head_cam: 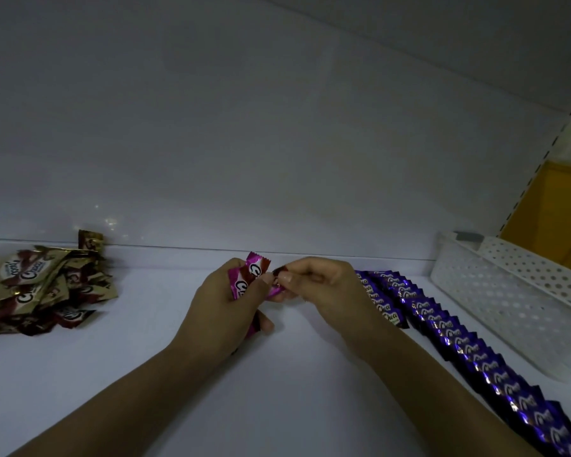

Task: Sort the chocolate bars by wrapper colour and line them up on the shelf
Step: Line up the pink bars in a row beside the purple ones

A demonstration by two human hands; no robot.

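1. While the left hand (221, 305) is gripping a small bunch of pink bars (244, 282) over the middle of the shelf (277, 390), its fingers are curling round them from the left and from underneath, and its thumb is pressing across their front.
2. The top ends of the pink bars are sticking up past the thumb toward the far wall, and a lower end is showing under the palm beside one curled finger.
3. The right hand (314, 285) is meeting the bunch from the right, with its thumb and forefinger pinching the right edge of a wrapper while its other fingers are folding into the palm.
4. Purple bars (459, 344) are lying overlapped in a row that starts just beside the right hand and runs to the near right corner.
5. Gold bars (37, 285) are lying in a loose heap at the far left, well apart from both hands.
6. A white basket (508, 301) with holes is sitting on the right, just beside the purple bars.
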